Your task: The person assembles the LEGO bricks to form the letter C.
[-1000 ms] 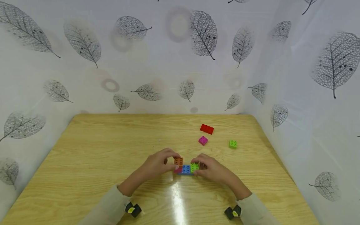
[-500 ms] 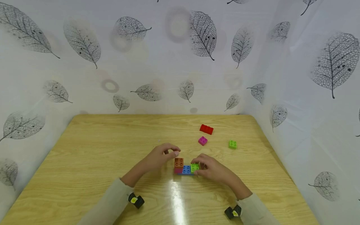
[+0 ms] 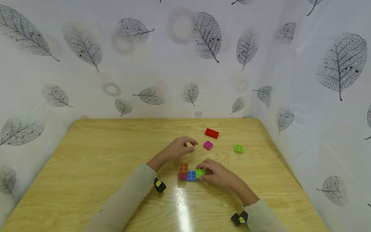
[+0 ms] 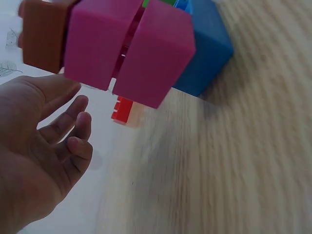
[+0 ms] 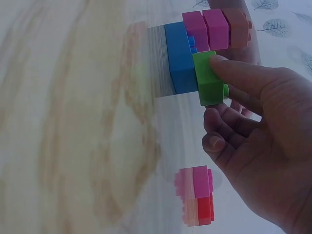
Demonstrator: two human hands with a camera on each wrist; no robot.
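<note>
The left hand (image 3: 177,149) is away from the pile now. A second ago its fingers were gripping the orange block (image 3: 183,167); half a second ago they had let go and were just above it. Now they hang loosely bent over the table (image 3: 116,145), thumb apart from forefinger, holding nothing. The loose pink block (image 3: 208,145) lies just to the right of those fingertips, not touched. A little farther forward and to the right of them lies the red block (image 3: 212,133).

The right hand (image 3: 218,174) has stayed where it was, thumb and finger pinching the green block (image 3: 200,173). Under that pinch, the green block sits on the right end of the long blue block (image 3: 191,175), whose bare studs show just left of the right fingertips. Farther left of those fingers, on the blue block's other end, the lower pink block (image 4: 156,53) carries the upper pink block (image 4: 100,41), with the orange block on top. The pile stands behind the left fingers, nearer the person, and looks the same as before.

Forward and to the right of the right fingers lies the loose green block (image 3: 239,149), well apart from both hands.
</note>
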